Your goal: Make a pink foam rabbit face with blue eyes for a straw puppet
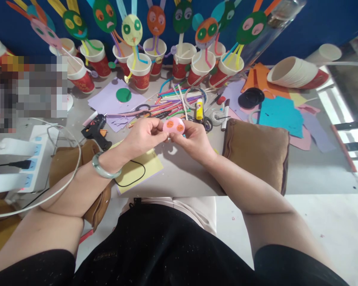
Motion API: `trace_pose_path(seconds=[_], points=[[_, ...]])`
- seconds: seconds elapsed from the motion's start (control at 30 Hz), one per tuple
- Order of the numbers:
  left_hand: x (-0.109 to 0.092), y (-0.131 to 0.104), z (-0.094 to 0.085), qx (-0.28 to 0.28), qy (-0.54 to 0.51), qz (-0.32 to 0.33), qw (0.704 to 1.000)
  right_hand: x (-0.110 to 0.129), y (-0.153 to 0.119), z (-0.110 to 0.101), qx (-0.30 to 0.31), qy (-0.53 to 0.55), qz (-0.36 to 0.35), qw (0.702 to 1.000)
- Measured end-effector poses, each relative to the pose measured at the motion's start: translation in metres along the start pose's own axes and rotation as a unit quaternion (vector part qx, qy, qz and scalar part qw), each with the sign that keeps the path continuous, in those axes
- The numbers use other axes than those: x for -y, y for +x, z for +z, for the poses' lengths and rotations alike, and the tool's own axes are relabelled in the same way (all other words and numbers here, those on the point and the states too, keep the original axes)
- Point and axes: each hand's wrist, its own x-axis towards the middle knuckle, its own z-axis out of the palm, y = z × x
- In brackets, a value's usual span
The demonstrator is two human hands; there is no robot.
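Observation:
Between my two hands is a small pink paper face (174,126) with two orange round eyes, held above the table. My left hand (149,135) pinches its left edge, a pale bangle on the wrist. The fingers of my right hand (193,139) close on its right edge. Just beyond lie many coloured straws (173,101), a yellow glue stick (199,109) and black-handled scissors (207,123). Beneath my left forearm is a yellow paper sheet (150,167) with a thin black cord on it.
Red-and-white paper cups (140,71) with paper-faced straw figures line the back. A black glue gun (97,131) and power strip (37,155) lie left. To the right are a brown cushion (256,153), blue paper (280,115), black tape (251,97) and stacked cups (298,73).

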Motion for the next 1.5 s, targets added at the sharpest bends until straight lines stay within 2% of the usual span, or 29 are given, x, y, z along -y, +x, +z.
trace_pose_path(seconds=[0.47, 0.73, 1.0, 1.3, 1.5], points=[[-0.007, 0.0, -0.004, 0.011, 0.019, -0.039, 0.999, -0.004, -0.003, 0.0, -0.012, -0.004, 0.005, 1.0], [-0.008, -0.001, -0.003, 0.011, 0.006, -0.044, 0.999, -0.002, -0.001, -0.002, 0.004, -0.006, 0.015, 1.0], [-0.005, -0.001, -0.003, 0.014, 0.002, -0.039, 0.999, -0.003, -0.001, -0.002, -0.009, -0.023, 0.018, 1.0], [-0.011, -0.001, -0.003, 0.013, -0.003, -0.056, 0.998, -0.003, -0.001, -0.001, -0.007, -0.015, 0.014, 1.0], [-0.006, -0.002, -0.005, 0.016, -0.016, -0.048, 0.999, -0.001, -0.001, -0.002, -0.008, -0.009, 0.011, 1.0]])
